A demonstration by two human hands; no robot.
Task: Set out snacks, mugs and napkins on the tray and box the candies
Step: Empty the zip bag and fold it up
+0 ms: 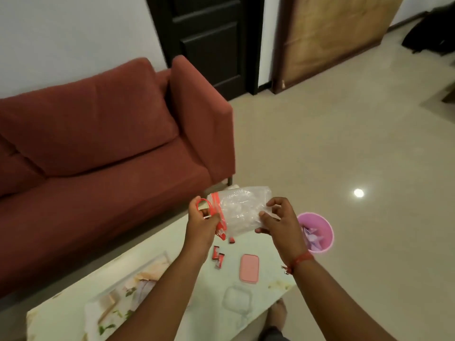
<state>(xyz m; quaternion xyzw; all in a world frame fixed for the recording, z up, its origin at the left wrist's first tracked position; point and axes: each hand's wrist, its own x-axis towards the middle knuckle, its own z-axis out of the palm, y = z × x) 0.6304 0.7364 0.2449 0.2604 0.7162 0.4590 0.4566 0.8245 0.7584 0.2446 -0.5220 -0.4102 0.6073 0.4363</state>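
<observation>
Between both sets of fingers, a clear zip bag (242, 209) hangs over the table (157, 286). Left hand (202, 223) pinches its red-striped mouth; right hand (278, 223) grips the far end. Red-wrapped candies (218, 256) lie just below the left fingers, a pink lid (249, 268) and a clear box (236, 301) beneath the right.

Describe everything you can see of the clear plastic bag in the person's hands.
The clear plastic bag is a crinkled, see-through zip pouch with a red closure strip along its left end. It is held in the air above the table, lying roughly sideways. The left hand grips the red strip end; the right hand pinches the opposite end. It looks nearly empty; small red candies lie below it.
</observation>
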